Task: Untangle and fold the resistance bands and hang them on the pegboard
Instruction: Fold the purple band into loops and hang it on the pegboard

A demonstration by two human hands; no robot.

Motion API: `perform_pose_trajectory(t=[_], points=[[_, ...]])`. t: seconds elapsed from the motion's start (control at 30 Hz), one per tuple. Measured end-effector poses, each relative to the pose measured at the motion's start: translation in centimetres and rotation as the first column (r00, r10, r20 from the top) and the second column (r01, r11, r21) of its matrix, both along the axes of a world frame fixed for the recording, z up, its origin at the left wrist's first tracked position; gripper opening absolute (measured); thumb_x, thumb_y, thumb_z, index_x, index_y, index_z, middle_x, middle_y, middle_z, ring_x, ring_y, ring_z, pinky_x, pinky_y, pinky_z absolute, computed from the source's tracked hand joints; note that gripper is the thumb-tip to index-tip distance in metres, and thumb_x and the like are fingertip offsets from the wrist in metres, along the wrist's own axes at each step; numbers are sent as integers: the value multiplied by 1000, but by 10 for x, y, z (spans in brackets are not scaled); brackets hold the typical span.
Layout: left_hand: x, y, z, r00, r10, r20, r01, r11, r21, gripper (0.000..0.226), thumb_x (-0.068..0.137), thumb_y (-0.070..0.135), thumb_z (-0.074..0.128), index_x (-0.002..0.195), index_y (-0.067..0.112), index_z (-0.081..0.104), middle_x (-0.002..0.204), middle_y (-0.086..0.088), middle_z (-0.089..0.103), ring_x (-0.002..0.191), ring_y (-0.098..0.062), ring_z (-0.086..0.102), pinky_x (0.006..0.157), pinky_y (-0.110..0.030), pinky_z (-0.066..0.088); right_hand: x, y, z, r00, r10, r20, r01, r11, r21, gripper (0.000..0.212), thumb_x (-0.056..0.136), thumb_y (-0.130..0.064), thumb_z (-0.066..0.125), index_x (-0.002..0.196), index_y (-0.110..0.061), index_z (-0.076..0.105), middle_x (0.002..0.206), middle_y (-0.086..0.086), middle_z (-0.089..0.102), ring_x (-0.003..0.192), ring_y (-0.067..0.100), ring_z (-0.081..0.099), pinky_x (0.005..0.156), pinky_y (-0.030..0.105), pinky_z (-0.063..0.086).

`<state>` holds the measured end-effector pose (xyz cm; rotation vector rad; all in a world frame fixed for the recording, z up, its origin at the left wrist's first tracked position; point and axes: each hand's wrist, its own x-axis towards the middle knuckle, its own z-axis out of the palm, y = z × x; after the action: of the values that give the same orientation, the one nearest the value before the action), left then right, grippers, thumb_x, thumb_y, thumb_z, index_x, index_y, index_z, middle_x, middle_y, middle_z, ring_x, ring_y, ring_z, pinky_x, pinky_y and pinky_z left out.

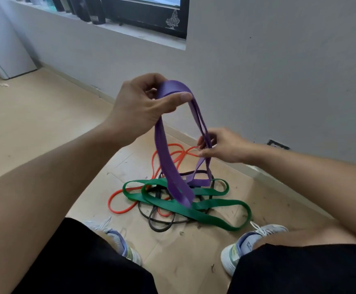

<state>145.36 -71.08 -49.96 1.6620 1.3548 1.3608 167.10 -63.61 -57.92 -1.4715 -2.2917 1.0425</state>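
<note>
Pale grey wall (278,71) ahead, meeting a light wood-look floor (35,124) at a low skirting; a dark-framed window (151,15) sits in a recess above, a row of dark bottles (81,9) along its sill, and a white cabinet (5,56) stands at far left. A flattened sheet of brown cardboard (179,257) covers the floor between the person's feet, in pale sneakers (247,249), knees in black shorts (77,262). On the cardboard lies a tangled heap: green band (204,211) widest and on top, orange band (119,209) looping out to the left and rear, thin black band (160,225) threaded beneath. The purple band (164,149) is lifted above the heap, its lower loops hanging down onto the green one. Left hand (139,105) holds the band's top fold, thumb pressed over it against curled fingers. Right hand (221,145), lower, pinches two hanging purple strands between thumb and fingertips.
</note>
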Motion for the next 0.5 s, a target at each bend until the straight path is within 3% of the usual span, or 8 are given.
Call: perform_pose_trajectory(t=[0.13, 0.3, 0.5], points=[[-15, 4, -2, 998, 25, -58, -28, 999, -41, 51, 62, 54, 81, 95, 19, 63, 90, -6, 67, 84, -21, 69, 85, -37, 60, 18, 7, 21, 971, -109, -214, 117, 993, 28, 25, 83, -18, 85, 103, -19, 70, 100, 3, 74, 92, 16, 73, 77, 20, 58], [-17, 8, -10, 986, 14, -165, -37, 990, -136, 52, 62, 46, 83, 101, 19, 62, 88, -5, 71, 78, -24, 67, 82, -40, 59, 25, 3, 39, 894, -143, -425, 180, 982, 50, 27, 80, -17, 87, 103, -19, 72, 100, 7, 77, 92, 22, 77, 89, 37, 63], [-15, 8, -7, 985, 14, -173, -40, 988, -147, 58, 59, 49, 82, 101, 11, 69, 86, -5, 76, 79, -18, 75, 81, -29, 61, 12, -9, 48, 893, -57, -446, 105, 991, 84, 30, 75, -26, 88, 103, -26, 74, 96, 6, 76, 79, 10, 71, 74, 18, 58]])
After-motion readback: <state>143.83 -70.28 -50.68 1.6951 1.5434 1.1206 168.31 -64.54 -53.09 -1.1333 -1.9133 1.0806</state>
